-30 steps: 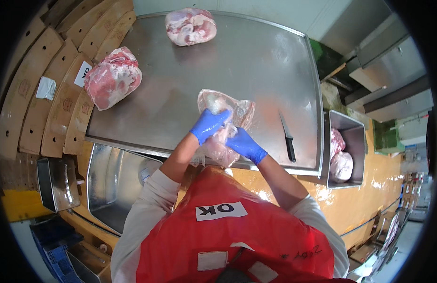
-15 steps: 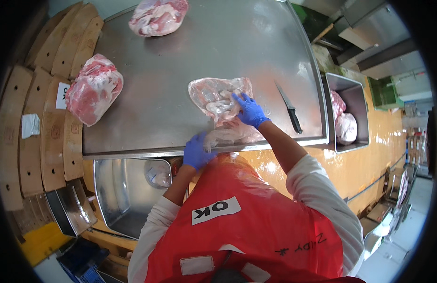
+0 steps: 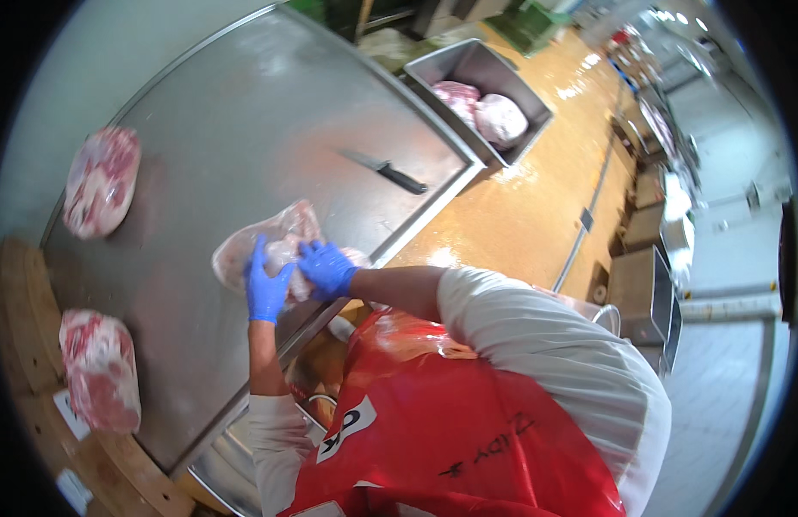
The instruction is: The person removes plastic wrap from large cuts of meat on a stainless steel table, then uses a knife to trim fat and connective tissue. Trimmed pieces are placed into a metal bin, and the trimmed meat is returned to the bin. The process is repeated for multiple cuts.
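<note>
A pale pink cut of raw meat in a clear plastic bag (image 3: 274, 237) lies near the front edge of the steel table (image 3: 244, 129). My left hand (image 3: 265, 289) in a blue glove grips its near side. My right hand (image 3: 327, 267), also gloved in blue, presses on the meat right beside the left. Both hands touch the same piece. I wear a red apron over white sleeves.
Two more bagged cuts lie on the table, one at the far left (image 3: 100, 181) and one at the near left (image 3: 102, 370). A black-handled knife (image 3: 386, 172) lies to the right. A steel bin (image 3: 481, 95) beyond holds more meat. Wooden boards (image 3: 20, 345) run along the left.
The view has swung and tilted right. My left hand has come up from the table's edge onto the meat beside my right hand. The meat sits closer to the edge.
</note>
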Tool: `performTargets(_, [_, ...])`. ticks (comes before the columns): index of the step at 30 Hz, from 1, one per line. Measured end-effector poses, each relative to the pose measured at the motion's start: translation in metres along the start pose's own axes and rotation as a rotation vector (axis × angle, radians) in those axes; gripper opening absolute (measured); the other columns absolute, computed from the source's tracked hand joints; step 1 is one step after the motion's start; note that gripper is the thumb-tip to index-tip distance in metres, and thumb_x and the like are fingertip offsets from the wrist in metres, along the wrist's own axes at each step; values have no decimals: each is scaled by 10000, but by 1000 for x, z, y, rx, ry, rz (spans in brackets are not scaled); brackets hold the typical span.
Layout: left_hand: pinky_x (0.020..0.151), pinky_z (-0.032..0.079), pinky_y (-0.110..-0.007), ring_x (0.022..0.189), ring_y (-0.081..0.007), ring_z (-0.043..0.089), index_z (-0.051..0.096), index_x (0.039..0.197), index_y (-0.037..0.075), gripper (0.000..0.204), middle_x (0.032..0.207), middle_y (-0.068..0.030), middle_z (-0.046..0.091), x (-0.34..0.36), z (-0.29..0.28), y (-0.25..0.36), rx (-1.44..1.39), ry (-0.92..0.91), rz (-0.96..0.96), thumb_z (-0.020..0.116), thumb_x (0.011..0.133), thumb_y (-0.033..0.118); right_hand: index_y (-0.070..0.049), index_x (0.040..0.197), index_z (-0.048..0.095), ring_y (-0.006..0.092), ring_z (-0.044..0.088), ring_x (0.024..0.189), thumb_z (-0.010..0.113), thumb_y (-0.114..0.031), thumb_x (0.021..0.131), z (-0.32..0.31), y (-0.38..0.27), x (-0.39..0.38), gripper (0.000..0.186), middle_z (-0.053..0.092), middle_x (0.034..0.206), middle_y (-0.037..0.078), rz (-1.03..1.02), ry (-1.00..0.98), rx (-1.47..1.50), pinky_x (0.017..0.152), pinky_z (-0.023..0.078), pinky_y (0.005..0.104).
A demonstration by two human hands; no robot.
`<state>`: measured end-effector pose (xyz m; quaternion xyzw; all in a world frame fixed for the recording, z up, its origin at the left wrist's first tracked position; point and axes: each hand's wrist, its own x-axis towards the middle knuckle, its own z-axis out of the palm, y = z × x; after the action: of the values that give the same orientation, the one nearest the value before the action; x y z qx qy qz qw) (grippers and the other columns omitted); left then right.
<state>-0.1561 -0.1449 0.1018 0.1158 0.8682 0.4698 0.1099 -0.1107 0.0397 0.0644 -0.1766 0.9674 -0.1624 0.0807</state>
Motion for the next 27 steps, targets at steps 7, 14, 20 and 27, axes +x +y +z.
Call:
performTargets(7, [1143, 335, -477, 1385, -377, 411, 342, 1529, 44, 831, 1484, -230, 459, 16, 36, -60, 231, -27, -54, 626, 919, 532, -55, 1247, 546, 406, 668, 973, 795, -386, 689, -9, 19, -3, 695, 684, 1040, 211, 215, 178, 454, 833, 542, 475])
performTargets(14, [1094, 437, -426, 1292, -278, 531, 442, 1461, 75, 534, 1433, -116, 528, 0, 116, 5, -1331, -451, -464, 454, 1045, 410, -73, 1274, 560, 439, 621, 1097, 828, -412, 661, -68, 46, -93, 750, 631, 1207, 244, 219, 398, 522, 900, 520, 487])
performTargets(20, [1084, 457, -438, 1279, -284, 543, 426, 1465, 58, 548, 1448, -119, 510, -10, 185, 174, -1159, -773, -466, 462, 1040, 402, -90, 1330, 533, 425, 551, 1164, 877, -387, 591, -120, 84, -229, 867, 548, 1262, 205, 318, 916, 655, 1003, 469, 459])
performTargets(27, [1048, 442, -375, 1246, -218, 549, 407, 1485, 52, 567, 1419, -103, 520, -39, 319, 355, -378, -1093, 94, 515, 1035, 380, -74, 1312, 526, 286, 597, 1140, 917, -306, 596, -154, 152, -402, 847, 572, 1229, 159, 591, 1398, 727, 994, 497, 396])
